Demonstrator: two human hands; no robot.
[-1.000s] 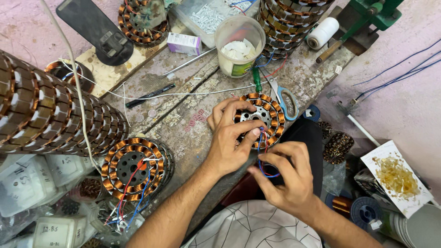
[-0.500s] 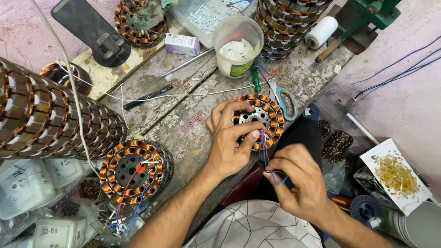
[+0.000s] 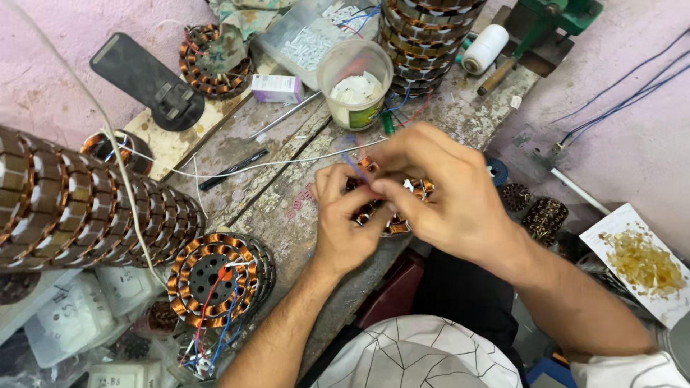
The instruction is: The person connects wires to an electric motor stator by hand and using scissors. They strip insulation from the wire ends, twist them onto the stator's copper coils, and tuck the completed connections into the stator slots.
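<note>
Copper-wound stator [image 3: 392,224] on the worn bench edge [image 3: 287,215], mostly under your hands, your left hand [image 3: 345,219] gripping its rim, your right hand [image 3: 445,190] pinching a blue wire [image 3: 353,167] above it, white tub with green label [image 3: 356,82] behind, small purple-and-white box [image 3: 277,88] to its left.

Both hands cover most of the copper-wound stator [image 3: 394,224]; the blue wire's [image 3: 354,167] end is hidden.

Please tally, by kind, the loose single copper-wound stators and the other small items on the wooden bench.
Single copper-wound stators: 3, one under the hands, one with red and blue leads, one at the back
Plastic cup: 1
Small box: 1
White thread spool: 1
Black pen: 1
Total: 7
</note>
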